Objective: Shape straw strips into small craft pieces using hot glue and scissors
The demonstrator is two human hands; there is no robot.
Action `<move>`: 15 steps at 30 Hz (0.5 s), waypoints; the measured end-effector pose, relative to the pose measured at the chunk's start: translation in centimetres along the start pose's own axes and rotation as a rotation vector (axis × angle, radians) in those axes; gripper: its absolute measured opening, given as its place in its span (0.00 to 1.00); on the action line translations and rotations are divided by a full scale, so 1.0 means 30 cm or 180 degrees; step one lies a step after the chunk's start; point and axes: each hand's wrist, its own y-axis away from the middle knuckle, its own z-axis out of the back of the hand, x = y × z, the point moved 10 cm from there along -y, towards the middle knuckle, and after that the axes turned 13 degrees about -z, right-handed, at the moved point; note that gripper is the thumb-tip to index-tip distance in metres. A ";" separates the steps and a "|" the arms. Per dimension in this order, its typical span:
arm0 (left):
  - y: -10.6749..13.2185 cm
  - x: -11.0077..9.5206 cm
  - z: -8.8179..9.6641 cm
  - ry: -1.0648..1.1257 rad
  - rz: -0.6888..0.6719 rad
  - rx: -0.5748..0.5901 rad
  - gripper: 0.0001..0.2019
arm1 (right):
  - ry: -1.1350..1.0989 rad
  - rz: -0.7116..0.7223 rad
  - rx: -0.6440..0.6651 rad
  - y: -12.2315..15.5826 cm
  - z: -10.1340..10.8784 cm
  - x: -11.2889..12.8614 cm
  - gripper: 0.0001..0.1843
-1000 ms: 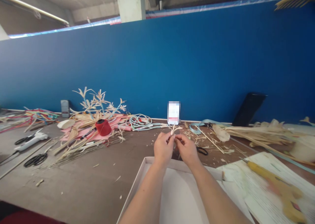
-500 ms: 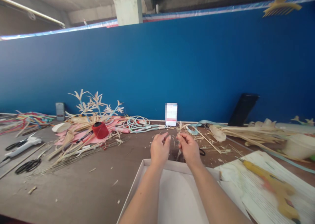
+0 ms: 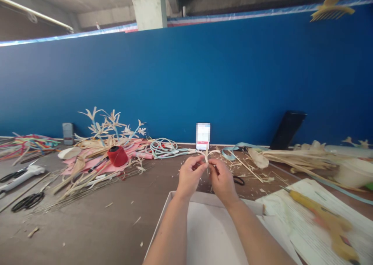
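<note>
Above the far edge of the white box lid, my left hand (image 3: 189, 176) and my right hand (image 3: 223, 181) meet fingertip to fingertip. Between them stands a small pale flower (image 3: 206, 155) with thin, strap-like petals spreading upward. Both hands are closed in a pinch at its base, and the fingers partly hide the lower part. Beneath my forearms lies the shallow white box lid (image 3: 201, 197). Just right of my right hand, the black handle loop of a tool (image 3: 239, 180) rests on the table.
A lit phone (image 3: 203, 136) leans on the blue partition (image 3: 180, 78). To the left are a red thread spool (image 3: 117, 156), finished pale flowers (image 3: 99, 129) and black-handled scissors (image 3: 27, 201). A yellow glue gun (image 3: 323, 218) lies on printed paper at right, near dried strips (image 3: 294, 159).
My hands were apart, with the flower near my right fingertips. My left hand has come in to pinch at the base too, and the flower now stands between both hands.
</note>
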 end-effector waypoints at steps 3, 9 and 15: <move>-0.005 -0.023 0.001 -0.0086 -0.0135 0.0007 0.14 | 0.0069 0.0221 0.0007 0.001 0.002 0.022 0.10; -0.010 -0.054 0.008 -0.0200 -0.0397 -0.0075 0.08 | 0.0252 0.0281 0.0282 0.010 -0.026 0.037 0.14; -0.003 -0.093 0.011 -0.0308 -0.0659 -0.0151 0.05 | 0.0265 0.0342 0.0218 0.012 -0.017 0.034 0.14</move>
